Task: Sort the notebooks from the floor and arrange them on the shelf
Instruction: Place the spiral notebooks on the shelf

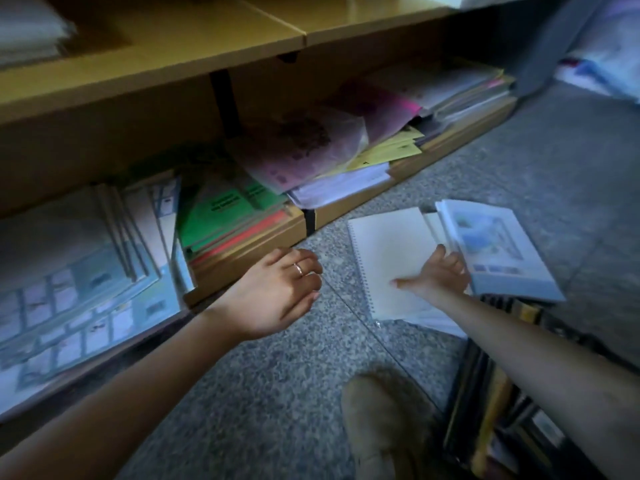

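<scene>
My left hand: loosely curled, empty, above floor; my right hand: spread, resting on white spiral notebook beside blue booklets.

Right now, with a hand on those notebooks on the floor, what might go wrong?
1. The right hand rests on the white spiral notebook, with the blue notebook tilted right beside it; pulling one could send the other sliding.
2. The pink sheets on the bottom shelf overhang its front edge; pushing more in there may spill them.
3. The left hand holds nothing, so a lifted pile would have only one support.
</scene>
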{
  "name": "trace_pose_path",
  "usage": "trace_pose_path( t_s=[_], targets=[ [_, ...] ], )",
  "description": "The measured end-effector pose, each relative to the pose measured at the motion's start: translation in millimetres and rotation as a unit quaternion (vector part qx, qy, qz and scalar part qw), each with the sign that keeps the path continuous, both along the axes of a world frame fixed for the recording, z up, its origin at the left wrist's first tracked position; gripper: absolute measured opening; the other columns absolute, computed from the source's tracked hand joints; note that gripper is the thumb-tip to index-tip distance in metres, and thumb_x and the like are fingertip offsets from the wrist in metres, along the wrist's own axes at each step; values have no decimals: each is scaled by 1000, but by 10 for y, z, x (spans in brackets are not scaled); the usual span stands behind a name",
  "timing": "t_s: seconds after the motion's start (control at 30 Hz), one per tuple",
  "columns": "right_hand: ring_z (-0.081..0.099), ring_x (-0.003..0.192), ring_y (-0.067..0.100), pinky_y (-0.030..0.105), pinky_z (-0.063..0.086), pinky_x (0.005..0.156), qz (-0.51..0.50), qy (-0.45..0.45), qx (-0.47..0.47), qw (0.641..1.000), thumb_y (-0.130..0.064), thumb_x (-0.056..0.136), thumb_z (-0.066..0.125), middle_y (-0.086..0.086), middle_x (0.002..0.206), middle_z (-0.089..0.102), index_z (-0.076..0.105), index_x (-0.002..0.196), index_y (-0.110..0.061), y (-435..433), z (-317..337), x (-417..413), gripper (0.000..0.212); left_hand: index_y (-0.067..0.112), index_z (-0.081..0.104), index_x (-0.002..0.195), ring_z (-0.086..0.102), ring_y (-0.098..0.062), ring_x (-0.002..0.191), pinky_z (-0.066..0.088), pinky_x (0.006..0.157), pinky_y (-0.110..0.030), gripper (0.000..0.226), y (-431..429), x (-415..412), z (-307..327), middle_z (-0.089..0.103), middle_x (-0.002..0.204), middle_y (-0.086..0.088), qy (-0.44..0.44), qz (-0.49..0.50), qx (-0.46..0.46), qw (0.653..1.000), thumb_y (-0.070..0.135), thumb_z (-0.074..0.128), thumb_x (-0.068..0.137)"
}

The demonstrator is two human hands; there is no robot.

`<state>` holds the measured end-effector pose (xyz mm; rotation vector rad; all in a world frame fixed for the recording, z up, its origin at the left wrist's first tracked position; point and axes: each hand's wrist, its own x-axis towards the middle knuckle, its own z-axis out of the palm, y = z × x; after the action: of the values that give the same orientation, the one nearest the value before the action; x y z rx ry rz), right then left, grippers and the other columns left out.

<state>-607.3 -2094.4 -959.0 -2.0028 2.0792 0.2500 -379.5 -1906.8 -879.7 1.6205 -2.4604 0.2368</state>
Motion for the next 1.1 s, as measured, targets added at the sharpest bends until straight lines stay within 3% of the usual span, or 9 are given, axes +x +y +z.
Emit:
trace_pose_path(
  t_s=[0.17, 0.3, 0.37, 0.47, 0.6, 0.8, 0.93, 1.0, 1.1],
  targets=[
    [28, 135, 34, 39, 30, 107, -44, 3, 51, 998, -80, 49, 69, 20, 146, 26, 20, 141, 0, -87, 107, -117, 131, 17, 65, 89, 53, -19, 111, 33, 86, -29, 31, -35, -200, -7, 64, 107, 1, 89, 44, 1, 995, 31, 38, 94],
    [41, 125, 32, 36, 38, 97, -40, -11, 29, 999, -72, 51, 75, 20, 135, 38, 28, 131, 3, -117, 177, -143, 119, 17, 66, 90, 51, -18, 110, 38, 90, -30, 29, -2, -291, -135, 62, 109, 1, 194, 82, 18, 977, 32, 41, 92],
    [46, 120, 32, 35, 43, 86, -37, -33, 46, 998, -70, 54, 76, 19, 130, 44, 40, 122, 3, -168, 218, -162, 105, 16, 67, 91, 52, -19, 110, 42, 92, -33, 30, 20, -317, -209, 63, 108, 0, 240, 97, 37, 965, 32, 42, 91],
    [54, 107, 32, 33, 43, 71, 6, -43, 37, 998, -64, 61, 76, 18, 119, 55, 54, 89, -4, -194, 274, -187, 70, 15, 69, 90, 53, -17, 108, 43, 92, -32, 33, 97, -330, -280, 64, 105, 2, 286, 113, 48, 950, 34, 41, 91],
    [57, 108, 36, 33, 40, 69, -4, -98, -16, 995, -46, 69, 80, 21, 125, 52, 45, 119, 3, -129, 308, -147, 78, 17, 65, 103, 50, -12, 111, 38, 94, -25, 36, 191, -313, -322, 62, 106, 5, 321, 146, 68, 933, 39, 39, 90],
    [56, 112, 31, 29, 40, 73, 64, -192, 14, 979, -35, 88, 63, 15, 127, 56, 48, 127, -3, -85, 754, 20, 52, 22, 57, 115, 52, 0, 109, 37, 89, -9, 24, 291, -310, -395, 60, 114, 11, 423, 217, 95, 875, 31, 51, 94],
    [62, 99, 27, 33, 46, 79, 75, -349, 31, 934, -29, 89, 62, 11, 111, 65, 60, 104, -12, 16, 993, 240, 23, 18, 53, 123, 57, -8, 108, 47, 95, -33, 41, 360, -291, -418, 60, 120, 3, 547, 295, 164, 766, 43, 55, 90],
    [63, 98, 26, 32, 46, 81, 74, -425, 71, 899, -25, 90, 61, 8, 107, 66, 60, 100, -14, 144, 1096, 281, 16, 18, 51, 125, 58, -12, 109, 46, 93, -32, 57, 399, -329, -363, 58, 126, -1, 630, 322, 214, 673, 55, 58, 83],
    [63, 101, 22, 31, 45, 85, 102, -506, 113, 849, -22, 92, 59, 4, 107, 66, 59, 96, -12, 384, 1212, 339, 11, 19, 56, 118, 66, -22, 102, 51, 88, -33, 52, 444, -390, -235, 64, 121, -7, 764, 293, 262, 511, 54, 51, 80]
  ],
)
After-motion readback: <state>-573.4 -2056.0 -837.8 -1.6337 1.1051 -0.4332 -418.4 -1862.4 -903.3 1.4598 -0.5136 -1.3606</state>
